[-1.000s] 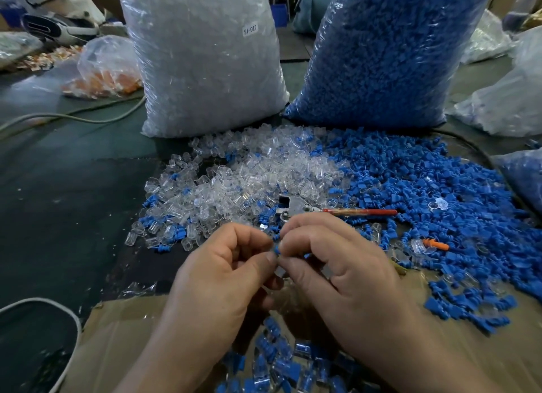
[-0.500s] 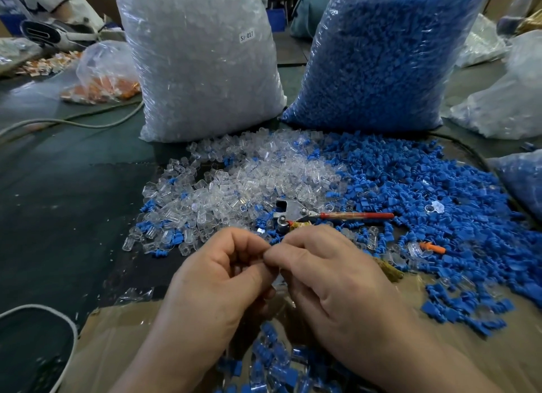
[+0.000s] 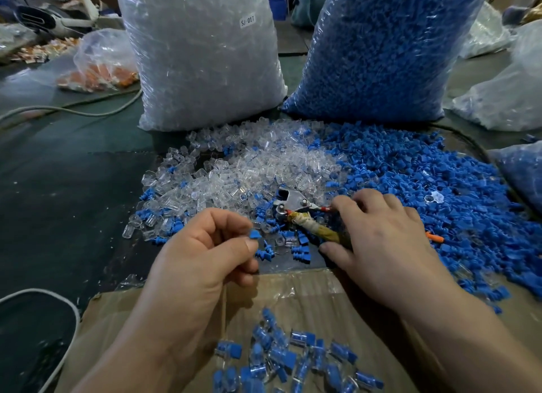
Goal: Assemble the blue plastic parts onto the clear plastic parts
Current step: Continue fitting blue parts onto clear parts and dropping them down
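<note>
Loose blue parts (image 3: 425, 181) are heaped at right centre and clear parts (image 3: 264, 163) at centre. The right hand (image 3: 387, 240) is laid over the pliers (image 3: 293, 200); whether they are grasped cannot be told. At centre-left, one blue part (image 3: 254, 234) is pinched by the left hand (image 3: 202, 254). It should be kept square for pressing.

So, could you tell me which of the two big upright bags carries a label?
The bag of clear parts, left of the bag of blue parts; it alone bears a white sticker.

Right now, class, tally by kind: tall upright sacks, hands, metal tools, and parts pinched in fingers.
Tall upright sacks: 2 (clear-parts sack, blue-parts sack)
Hands: 2 (left hand, right hand)
Metal tools: 1 (metal tool, handle under the right hand)
Pinched parts: 1 (blue part, in the left hand)
Total: 6
</note>
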A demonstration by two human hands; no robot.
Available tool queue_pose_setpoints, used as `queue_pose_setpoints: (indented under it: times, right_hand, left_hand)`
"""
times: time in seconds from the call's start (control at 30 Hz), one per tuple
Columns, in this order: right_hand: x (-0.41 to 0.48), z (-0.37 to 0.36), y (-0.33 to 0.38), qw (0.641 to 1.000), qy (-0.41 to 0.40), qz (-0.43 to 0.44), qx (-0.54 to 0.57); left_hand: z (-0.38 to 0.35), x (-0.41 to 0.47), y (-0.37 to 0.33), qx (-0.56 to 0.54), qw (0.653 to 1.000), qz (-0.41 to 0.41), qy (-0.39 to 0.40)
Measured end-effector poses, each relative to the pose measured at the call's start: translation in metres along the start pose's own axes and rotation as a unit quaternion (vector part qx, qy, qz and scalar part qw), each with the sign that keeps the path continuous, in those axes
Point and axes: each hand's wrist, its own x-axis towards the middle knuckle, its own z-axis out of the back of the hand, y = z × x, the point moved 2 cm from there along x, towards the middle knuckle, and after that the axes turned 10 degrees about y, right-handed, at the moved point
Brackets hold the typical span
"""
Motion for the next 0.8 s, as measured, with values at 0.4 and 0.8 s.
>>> queue_pose_setpoints:
  times: [0.4,0.8]
  right_hand:
    - [-0.011,0.016,0.007,0.987,-0.067,0.047,0.139]
    - [-0.026,0.020,0.012,0.967,-0.050,0.204,0.148]
  left_hand:
    - [0.002,-0.002,-0.005,0.074,0.996,-0.041,-0.026]
    - [0.009,-0.002,-0.014,0.177,0.975,-0.117,-0.060]
